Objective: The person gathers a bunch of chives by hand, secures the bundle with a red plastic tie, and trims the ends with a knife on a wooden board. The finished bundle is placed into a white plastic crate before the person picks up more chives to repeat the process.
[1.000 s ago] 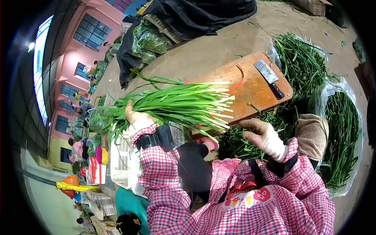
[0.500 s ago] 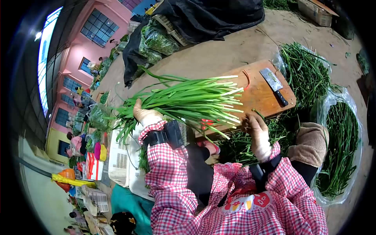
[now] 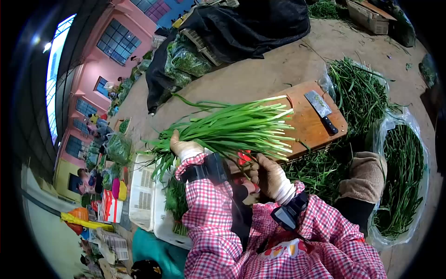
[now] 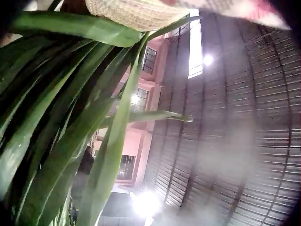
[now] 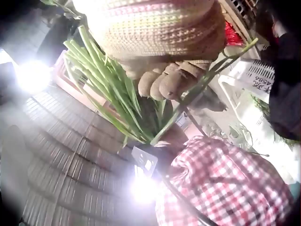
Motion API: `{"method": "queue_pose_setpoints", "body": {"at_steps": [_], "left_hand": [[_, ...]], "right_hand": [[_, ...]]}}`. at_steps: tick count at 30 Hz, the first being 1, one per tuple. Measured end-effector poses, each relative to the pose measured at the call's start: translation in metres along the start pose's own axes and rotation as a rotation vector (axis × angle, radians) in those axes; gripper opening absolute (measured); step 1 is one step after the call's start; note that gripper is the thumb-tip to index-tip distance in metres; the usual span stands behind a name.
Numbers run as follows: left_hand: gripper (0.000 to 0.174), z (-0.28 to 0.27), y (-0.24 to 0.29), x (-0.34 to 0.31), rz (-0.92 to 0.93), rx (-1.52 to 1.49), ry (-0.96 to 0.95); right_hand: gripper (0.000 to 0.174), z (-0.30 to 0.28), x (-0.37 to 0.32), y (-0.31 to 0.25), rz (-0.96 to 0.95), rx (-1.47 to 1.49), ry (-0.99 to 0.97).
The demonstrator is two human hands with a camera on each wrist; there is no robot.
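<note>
The left hand grips a long bunch of green stalks from below, its pale cut ends pointing right. In the left wrist view broad leaves hang beside the glove. Under the pale ends is the right hand, fingers curled in, pinching a loose stalk of the bunch. The right wrist view shows that stalk running past the curled fingertips. A cleaver lies on the wooden board beyond the bunch.
Loose greens lie below the board, by a knee with a brown cloth. Bagged greens stand at the right. White crates are at the left. Black sheeting covers goods behind; people and bundles are farther off.
The right hand has moved left from beside the cut ends to beneath them, and its fingers have curled round a stalk. The left hand still holds the bunch, slightly farther right in view.
</note>
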State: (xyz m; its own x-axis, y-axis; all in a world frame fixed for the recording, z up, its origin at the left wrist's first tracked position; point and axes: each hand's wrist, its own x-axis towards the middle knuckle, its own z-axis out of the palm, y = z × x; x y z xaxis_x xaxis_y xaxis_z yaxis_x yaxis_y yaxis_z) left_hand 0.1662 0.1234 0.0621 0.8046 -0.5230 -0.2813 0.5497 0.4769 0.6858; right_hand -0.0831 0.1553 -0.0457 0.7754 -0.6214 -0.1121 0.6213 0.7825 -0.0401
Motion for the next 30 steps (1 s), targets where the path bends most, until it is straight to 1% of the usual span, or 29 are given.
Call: {"method": "queue_pose_setpoints", "body": {"at_steps": [1, 3, 4, 5, 7, 10, 11, 12, 13, 14, 15, 16, 17, 19, 20, 21, 23, 24, 25, 26, 27, 29, 30], "left_hand": [[0.059, -0.007, -0.006, 0.010, 0.035, -0.017, -0.034], [0.055, -0.011, -0.007, 0.014, -0.012, -0.023, -0.061], [0.055, -0.016, -0.007, 0.020, -0.020, -0.029, -0.119], [0.055, -0.018, -0.008, 0.022, -0.027, -0.034, -0.176], [0.055, -0.020, -0.011, 0.026, -0.042, 0.005, -0.191], [0.054, -0.006, -0.012, 0.004, -0.064, 0.008, -0.189], [0.053, -0.001, -0.013, -0.005, -0.073, 0.002, -0.185], [0.046, 0.002, -0.015, -0.008, 0.022, 0.062, -0.203], [0.043, 0.001, -0.012, -0.007, -0.033, 0.037, -0.255], [0.042, 0.005, -0.010, -0.011, 0.022, 0.082, -0.222], [0.042, 0.008, -0.008, -0.014, 0.080, 0.127, -0.190], [0.041, -0.002, -0.004, 0.008, 0.049, 0.111, -0.256], [0.041, -0.001, 0.000, 0.006, 0.029, 0.128, -0.256], [0.043, 0.004, 0.002, 0.001, 0.037, 0.165, -0.216], [0.045, 0.006, 0.002, -0.007, 0.022, 0.173, -0.285], [0.046, 0.004, 0.002, -0.002, 0.034, 0.201, -0.307], [0.047, 0.005, 0.005, 0.002, 0.080, 0.269, -0.324], [0.048, 0.001, 0.006, -0.011, 0.011, 0.210, -0.460], [0.050, -0.002, 0.005, -0.008, 0.045, 0.252, -0.454], [0.050, -0.003, 0.007, -0.010, 0.016, 0.245, -0.478], [0.050, -0.004, 0.006, -0.013, -0.014, 0.238, -0.500], [0.047, -0.006, 0.008, -0.014, -0.144, 0.197, -0.598], [0.045, -0.011, 0.011, -0.002, -0.147, 0.198, -0.661]], "right_hand": [[0.016, -0.004, 0.000, 0.000, -0.006, -0.036, 0.036], [0.017, -0.001, -0.008, -0.003, -0.022, -0.107, 0.117], [0.017, -0.004, -0.011, -0.001, -0.057, -0.168, 0.090], [0.019, -0.003, -0.018, -0.004, -0.029, -0.213, 0.034], [0.022, -0.015, -0.022, -0.004, -0.048, -0.321, -0.038], [0.027, -0.004, -0.038, -0.019, -0.050, -0.625, 0.016], [0.030, 0.004, -0.047, -0.023, -0.083, -0.708, -0.011], [0.031, 0.000, -0.047, -0.030, -0.046, -0.916, -0.004], [0.032, -0.006, -0.048, -0.036, -0.006, -1.122, 0.003], [0.034, -0.005, -0.057, -0.034, -0.166, -1.015, -0.038], [0.034, -0.021, -0.058, -0.048, -0.180, -1.347, -0.074], [0.033, -0.034, -0.066, -0.063, -0.200, -1.463, -0.057], [0.032, -0.040, -0.073, -0.077, -0.219, -1.580, -0.038], [0.031, -0.050, -0.082, -0.097, -0.244, -1.152, 0.174], [0.030, -0.047, -0.085, -0.104, -0.310, -1.042, 0.273], [0.032, -0.049, -0.084, -0.110, -0.380, -0.970, 0.310], [0.037, -0.052, -0.082, -0.114, -0.407, -0.928, 0.342], [0.040, -0.034, -0.082, -0.111, -0.473, -0.859, 0.270], [0.043, -0.011, -0.078, -0.102, -0.538, -0.790, 0.196], [0.049, -0.005, -0.074, -0.096, -0.540, -0.876, 0.120], [0.040, 0.005, -0.079, -0.090, -0.460, -0.927, 0.105], [0.025, -0.002, -0.083, -0.080, -0.289, -1.055, 0.058], [0.013, 0.002, -0.089, -0.080, -0.309, -1.110, -0.017]]}}
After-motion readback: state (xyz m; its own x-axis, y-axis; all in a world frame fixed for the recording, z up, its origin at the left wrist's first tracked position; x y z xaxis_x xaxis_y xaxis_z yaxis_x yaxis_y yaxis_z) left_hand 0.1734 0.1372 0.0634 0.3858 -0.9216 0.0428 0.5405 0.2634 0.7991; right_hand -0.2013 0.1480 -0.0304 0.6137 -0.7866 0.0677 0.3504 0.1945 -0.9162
